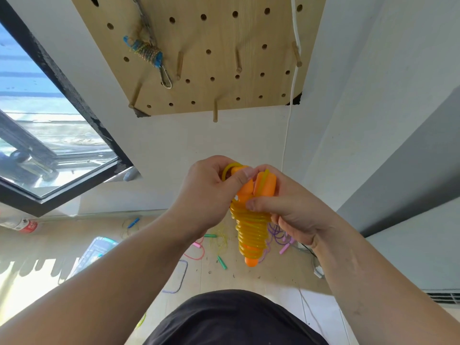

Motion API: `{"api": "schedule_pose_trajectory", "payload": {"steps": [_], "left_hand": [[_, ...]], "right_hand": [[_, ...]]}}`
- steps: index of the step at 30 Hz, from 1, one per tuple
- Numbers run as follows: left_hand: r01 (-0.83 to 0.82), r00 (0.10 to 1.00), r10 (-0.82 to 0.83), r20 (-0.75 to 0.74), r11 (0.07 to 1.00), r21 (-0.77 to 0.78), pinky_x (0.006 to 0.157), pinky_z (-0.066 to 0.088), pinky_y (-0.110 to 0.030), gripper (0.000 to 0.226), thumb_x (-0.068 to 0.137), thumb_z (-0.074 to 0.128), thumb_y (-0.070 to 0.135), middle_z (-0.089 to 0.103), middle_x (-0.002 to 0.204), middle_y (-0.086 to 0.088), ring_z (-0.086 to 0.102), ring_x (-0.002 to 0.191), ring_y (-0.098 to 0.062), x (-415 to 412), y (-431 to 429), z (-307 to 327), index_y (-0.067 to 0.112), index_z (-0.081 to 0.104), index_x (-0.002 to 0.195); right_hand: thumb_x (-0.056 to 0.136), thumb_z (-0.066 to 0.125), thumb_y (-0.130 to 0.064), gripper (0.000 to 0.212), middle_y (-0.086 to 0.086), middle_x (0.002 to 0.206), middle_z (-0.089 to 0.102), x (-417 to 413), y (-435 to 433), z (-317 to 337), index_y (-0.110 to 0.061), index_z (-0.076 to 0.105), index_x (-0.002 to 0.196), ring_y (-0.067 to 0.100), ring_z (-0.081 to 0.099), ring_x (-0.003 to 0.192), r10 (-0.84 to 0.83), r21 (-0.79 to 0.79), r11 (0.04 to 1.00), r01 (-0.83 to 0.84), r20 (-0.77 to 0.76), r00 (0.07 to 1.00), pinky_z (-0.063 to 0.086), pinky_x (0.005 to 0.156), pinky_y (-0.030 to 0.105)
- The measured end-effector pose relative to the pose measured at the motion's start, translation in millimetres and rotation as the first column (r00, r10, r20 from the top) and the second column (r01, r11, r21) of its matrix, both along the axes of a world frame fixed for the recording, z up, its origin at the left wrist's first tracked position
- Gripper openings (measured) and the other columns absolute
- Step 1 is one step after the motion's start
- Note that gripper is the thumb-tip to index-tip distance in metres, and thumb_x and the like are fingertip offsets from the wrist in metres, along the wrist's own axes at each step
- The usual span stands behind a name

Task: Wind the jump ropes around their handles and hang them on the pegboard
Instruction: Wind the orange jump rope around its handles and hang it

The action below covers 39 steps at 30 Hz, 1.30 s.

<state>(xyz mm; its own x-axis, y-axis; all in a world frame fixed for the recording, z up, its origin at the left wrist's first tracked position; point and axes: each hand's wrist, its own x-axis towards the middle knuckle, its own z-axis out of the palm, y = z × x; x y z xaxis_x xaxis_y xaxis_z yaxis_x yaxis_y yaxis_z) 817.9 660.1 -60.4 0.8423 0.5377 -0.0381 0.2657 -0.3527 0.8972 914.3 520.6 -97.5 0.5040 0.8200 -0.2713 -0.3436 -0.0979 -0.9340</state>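
An orange jump rope [251, 232] sits in both my hands at chest height, its yellow cord coiled many times around the two orange handles. My left hand [211, 192] pinches the top of the handles, where a small loop of cord sticks out. My right hand [288, 205] grips the other handle and the coil's upper part. Above on the wall is the wooden pegboard [214, 41] with several bare pegs; a blue-handled wound rope [146, 53] hangs at its left on a chain.
Loose jump ropes lie on the floor below: pink [198, 250], green [220, 260], purple [281, 237], blue [133, 223] and a striped cord [181, 275]. A white cord [295, 46] hangs down the pegboard's right side. An open window [49, 135] is at the left.
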Motion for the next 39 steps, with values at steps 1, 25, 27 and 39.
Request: {"api": "schedule_pose_trajectory", "payload": {"steps": [1,25,27,39], "left_hand": [[-0.003,1.000,0.003,0.002,1.000,-0.006,0.072,0.062,-0.049,0.018,0.093,0.068,0.041,0.072,0.080,0.000,0.070,0.079,-0.022,1,0,0,0.024,0.072,0.089],[0.091,0.995,-0.090,-0.045,0.995,0.032,0.071,0.048,-0.014,0.015,0.100,0.060,0.023,0.066,0.082,0.009,0.059,0.078,0.002,1,61,-18,0.017,0.065,0.087],[0.074,0.997,-0.072,-0.036,0.995,0.064,0.064,0.046,-0.010,0.015,0.098,0.063,0.023,0.067,0.083,0.007,0.059,0.075,0.005,0,72,-19,0.014,0.064,0.087],[0.007,0.999,-0.010,-0.034,0.996,-0.087,0.072,0.058,-0.037,0.021,0.099,0.063,0.030,0.068,0.085,-0.010,0.066,0.078,-0.023,-4,200,-34,0.012,0.064,0.088]], "right_hand": [[0.061,0.086,-0.012,0.069,0.028,0.118,0.063,1,0,0,-0.012,0.054,0.122,0.048,0.063,0.113,-0.002,-0.001,1.000,0.002,-0.001,1.000,0.052,0.095,0.061],[0.084,0.078,-0.030,0.022,-0.009,0.104,0.071,6,56,4,-0.033,0.073,0.105,0.017,0.068,0.099,-0.198,0.051,0.979,0.197,0.466,0.863,0.060,0.078,0.032],[0.094,0.072,-0.020,0.005,-0.005,0.095,0.071,3,72,3,-0.022,0.072,0.098,0.013,0.066,0.091,-0.200,0.070,0.979,0.190,0.475,0.857,0.057,0.073,0.024],[0.102,0.057,-0.018,0.017,-0.004,0.083,0.064,-18,221,-13,-0.023,0.063,0.087,0.014,0.056,0.079,-0.395,0.153,0.918,0.365,0.419,0.817,0.048,0.070,0.033]]}}
